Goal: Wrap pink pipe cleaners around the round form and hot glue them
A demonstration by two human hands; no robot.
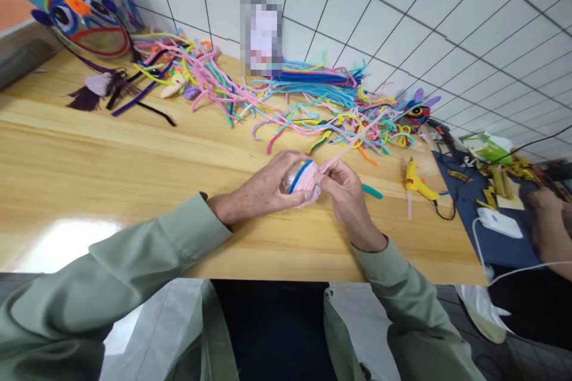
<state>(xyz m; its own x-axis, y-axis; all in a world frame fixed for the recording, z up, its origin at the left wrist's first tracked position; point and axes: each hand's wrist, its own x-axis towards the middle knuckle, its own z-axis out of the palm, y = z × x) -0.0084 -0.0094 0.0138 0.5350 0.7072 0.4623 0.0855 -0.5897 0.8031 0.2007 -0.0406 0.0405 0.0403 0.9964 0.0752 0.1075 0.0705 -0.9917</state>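
Note:
Near the middle of the wooden table, my left hand (272,187) is wrapped round a small clear ball-like piece (305,180). Pink fuzzy strands cover its right part, and a blue band crosses it beside them. The fingers of my right hand (346,193) pinch a pink pipe cleaner (342,156) against the pink-covered side. Its free end sticks out up and to the right, toward the heap behind. My palm hides part of the ball's left side.
Loose pipe cleaners (218,80) and a blue bundle (317,78) lie along the tiled wall. A yellow glue gun (417,180) and teal strip (372,191) are to the right. Decorated masks (87,22) stand at back left. Another person's arm (552,229) is at far right.

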